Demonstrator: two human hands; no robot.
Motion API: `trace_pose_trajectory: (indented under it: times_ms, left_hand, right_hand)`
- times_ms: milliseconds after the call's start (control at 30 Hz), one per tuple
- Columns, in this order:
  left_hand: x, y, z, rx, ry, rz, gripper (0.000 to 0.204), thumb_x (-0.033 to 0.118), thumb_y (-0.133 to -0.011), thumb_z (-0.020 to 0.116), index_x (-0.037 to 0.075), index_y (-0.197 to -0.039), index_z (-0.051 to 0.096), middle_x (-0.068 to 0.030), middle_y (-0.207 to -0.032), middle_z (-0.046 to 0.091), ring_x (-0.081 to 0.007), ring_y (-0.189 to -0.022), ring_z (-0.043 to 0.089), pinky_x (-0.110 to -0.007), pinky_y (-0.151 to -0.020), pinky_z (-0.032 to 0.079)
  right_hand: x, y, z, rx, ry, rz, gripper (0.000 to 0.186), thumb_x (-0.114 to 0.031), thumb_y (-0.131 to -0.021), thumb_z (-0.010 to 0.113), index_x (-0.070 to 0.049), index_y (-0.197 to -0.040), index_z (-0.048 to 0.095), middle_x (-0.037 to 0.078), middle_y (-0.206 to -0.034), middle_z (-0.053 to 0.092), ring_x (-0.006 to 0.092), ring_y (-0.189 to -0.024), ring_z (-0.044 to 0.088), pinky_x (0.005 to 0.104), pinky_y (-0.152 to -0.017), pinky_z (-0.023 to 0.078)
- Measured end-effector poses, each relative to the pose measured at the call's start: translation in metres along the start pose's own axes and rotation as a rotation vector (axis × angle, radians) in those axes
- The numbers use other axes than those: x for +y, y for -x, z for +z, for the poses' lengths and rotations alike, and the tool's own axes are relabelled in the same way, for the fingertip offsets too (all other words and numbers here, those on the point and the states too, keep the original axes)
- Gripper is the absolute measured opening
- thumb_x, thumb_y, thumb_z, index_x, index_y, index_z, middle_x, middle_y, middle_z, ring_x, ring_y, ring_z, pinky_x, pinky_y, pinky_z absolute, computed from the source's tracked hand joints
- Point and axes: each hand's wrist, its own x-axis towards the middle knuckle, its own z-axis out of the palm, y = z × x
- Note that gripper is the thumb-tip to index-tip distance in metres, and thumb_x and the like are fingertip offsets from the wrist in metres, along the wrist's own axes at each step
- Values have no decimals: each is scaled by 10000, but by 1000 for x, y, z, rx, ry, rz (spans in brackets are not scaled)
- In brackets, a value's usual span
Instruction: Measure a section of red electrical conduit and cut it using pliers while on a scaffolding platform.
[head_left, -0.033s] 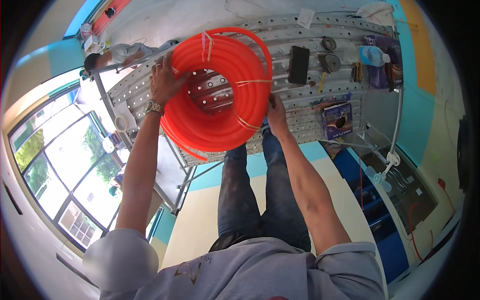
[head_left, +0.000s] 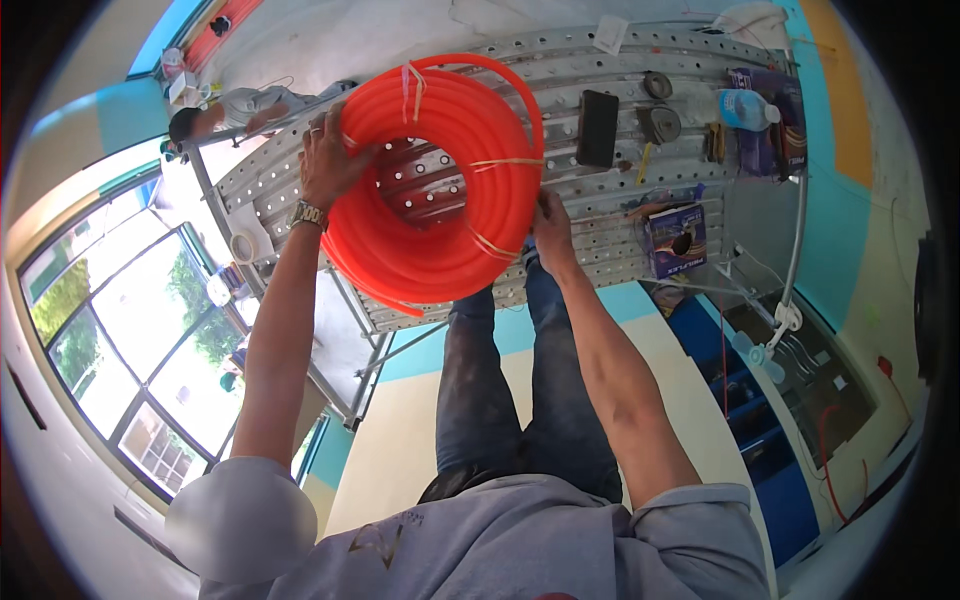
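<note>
A thick coil of orange-red tubing [head_left: 430,265] is held up over a perforated metal scaffold platform [head_left: 545,75], with the platform showing through its middle. Pale ties [head_left: 506,161] bind it at several places, and one loose end hangs at its lower left. My left hand [head_left: 330,162], a watch on the wrist, grips the coil's left side with the thumb toward the hole. At the lower right rim, my right hand [head_left: 551,230] holds the coil with curled fingers, their tips partly hidden. My legs stand below, beside the platform's near edge.
On the platform lie a dark flat rectangular object [head_left: 598,129], dark rolls [head_left: 659,124], a water bottle [head_left: 746,110] and purple boxes [head_left: 676,241]. A ring-shaped roll [head_left: 243,248] sits at the left edge. Another person [head_left: 245,106] is beyond the left rail; metal poles [head_left: 797,235] rise right.
</note>
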Motion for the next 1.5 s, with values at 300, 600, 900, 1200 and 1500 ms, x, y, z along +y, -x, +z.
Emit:
trace_pose_trajectory:
  times_ms: [300,600,900,1200,1500]
  left_hand:
    - [18,-17,10,78,-5,137,943,512,-751,804,151,-1510,377,-177,-1452,486,-443,-1315,458,-573,-1031,439]
    - [10,4,-7,-5,-96,-62,954,532,-750,797,163,-1519,369,-198,-1442,503,-449,-1293,490,-576,-1037,434]
    - [-20,3,-3,94,-61,-99,940,543,-739,807,84,-1453,401,-247,-1367,562,-454,-1282,510,-565,-1066,403]
    - [-15,7,-7,-5,1,-105,962,589,-721,802,89,-1439,401,-236,-1348,589,-428,-1278,530,-526,-1077,384]
    - [-8,7,-5,63,-18,-95,948,550,-717,830,90,-1441,428,-247,-1327,601,-442,-1236,563,-531,-1026,446]
  right_hand:
    - [107,79,-25,309,170,117,339,-311,-1021,538,23,-1038,590,180,-863,633,358,-825,633,432,-749,492]
    - [-31,0,-29,238,-268,-5,213,-132,-920,623,-35,-1106,593,24,-846,586,99,-719,581,297,-634,494]
    - [-53,-11,-78,136,622,-204,389,-384,-1051,457,-32,-1164,580,228,-1010,661,522,-969,592,571,-839,462]
    - [-2,100,-96,330,-159,261,442,-216,-1008,552,81,-1319,446,281,-1200,567,481,-1146,541,452,-1009,433]
    - [-90,-82,-100,19,1033,-399,509,-236,-924,654,-62,-1381,514,247,-1278,606,429,-1198,570,505,-996,463]
